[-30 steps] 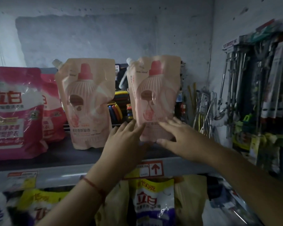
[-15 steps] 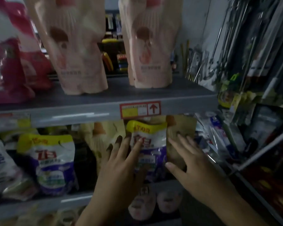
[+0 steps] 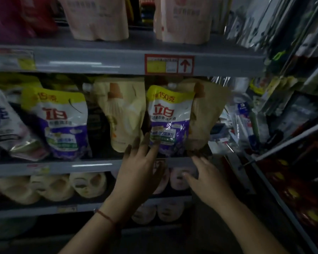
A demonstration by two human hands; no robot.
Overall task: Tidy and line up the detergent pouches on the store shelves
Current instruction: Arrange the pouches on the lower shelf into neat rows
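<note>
Middle shelf (image 3: 92,166) holds upright purple pouch (image 3: 168,121); left hand (image 3: 141,167) fingers straight, touching it; right hand (image 3: 207,182) spread, empty.

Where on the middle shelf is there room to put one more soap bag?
The widest gap is the dark slot between the left purple pouch and the cream pouch, though something dark may sit deep in it. Between the cream pouch and the right purple pouch is only a thin slit, where the left hand reaches. Right of the tan pouch it's crowded.
</note>
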